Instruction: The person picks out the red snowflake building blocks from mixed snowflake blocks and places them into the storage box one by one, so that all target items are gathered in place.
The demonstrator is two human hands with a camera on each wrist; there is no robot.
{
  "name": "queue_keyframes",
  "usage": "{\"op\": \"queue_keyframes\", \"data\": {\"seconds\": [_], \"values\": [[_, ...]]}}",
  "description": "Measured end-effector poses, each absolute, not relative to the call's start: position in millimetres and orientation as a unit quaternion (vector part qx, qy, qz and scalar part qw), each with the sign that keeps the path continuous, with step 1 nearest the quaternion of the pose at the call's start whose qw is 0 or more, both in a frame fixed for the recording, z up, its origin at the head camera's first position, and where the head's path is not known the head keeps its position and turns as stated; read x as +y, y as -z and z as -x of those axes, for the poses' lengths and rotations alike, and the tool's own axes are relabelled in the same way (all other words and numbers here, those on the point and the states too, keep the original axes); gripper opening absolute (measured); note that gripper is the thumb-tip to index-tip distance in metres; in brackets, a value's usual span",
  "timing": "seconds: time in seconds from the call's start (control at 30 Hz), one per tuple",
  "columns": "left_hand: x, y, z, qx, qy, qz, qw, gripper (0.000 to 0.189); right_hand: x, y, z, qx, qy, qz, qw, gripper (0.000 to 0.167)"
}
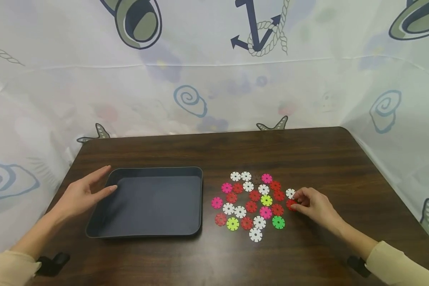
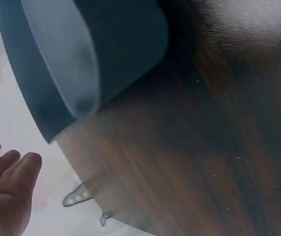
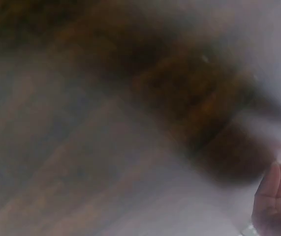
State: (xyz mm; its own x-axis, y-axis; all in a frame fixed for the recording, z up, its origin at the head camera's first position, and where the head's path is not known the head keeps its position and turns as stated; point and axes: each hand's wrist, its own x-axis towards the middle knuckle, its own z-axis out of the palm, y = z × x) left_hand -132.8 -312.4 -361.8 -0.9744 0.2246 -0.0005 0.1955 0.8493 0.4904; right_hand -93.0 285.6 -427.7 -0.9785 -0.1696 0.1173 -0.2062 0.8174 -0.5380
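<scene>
Notched plastic discs in red, white, pink, yellow and green lie in a loose cluster right of a dark grey tray (image 1: 148, 237). At the cluster's right side my right hand (image 1: 316, 206) pinches a red notched disc (image 1: 290, 204) between thumb and fingertips. Just above that one lies a white disc (image 1: 290, 193). A bit of red shows by the fingertips of the right hand (image 3: 278, 201) at the edge of the right wrist view. Over the tray's left rim, my left hand (image 1: 81, 196) holds nothing, its thumb and fingers spread apart.
The dark wooden table (image 1: 300, 155) has a rounded far right corner. Behind it and at the sides hangs a pale cloth (image 1: 228, 99) with sea prints. A green disc (image 1: 278, 222) and a white disc (image 1: 255, 234) lie at the cluster's near edge.
</scene>
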Motion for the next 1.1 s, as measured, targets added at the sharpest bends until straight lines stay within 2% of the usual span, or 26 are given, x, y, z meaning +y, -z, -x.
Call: {"op": "queue_keyframes", "data": {"seconds": [0.2,0.6,1.1], "values": [[-324,368,130,0.964,-0.249,-0.088,0.02,0.071,282,428,93,-0.957,-0.278,-0.082,0.017,0.023],[-325,373,133,0.955,-0.283,-0.06,0.063,0.071,279,425,92,-0.964,-0.256,-0.077,0.003,0.028],[-328,382,133,0.954,-0.287,-0.049,0.074,0.055,275,422,92,-0.955,-0.283,-0.088,-0.008,0.03]]}}
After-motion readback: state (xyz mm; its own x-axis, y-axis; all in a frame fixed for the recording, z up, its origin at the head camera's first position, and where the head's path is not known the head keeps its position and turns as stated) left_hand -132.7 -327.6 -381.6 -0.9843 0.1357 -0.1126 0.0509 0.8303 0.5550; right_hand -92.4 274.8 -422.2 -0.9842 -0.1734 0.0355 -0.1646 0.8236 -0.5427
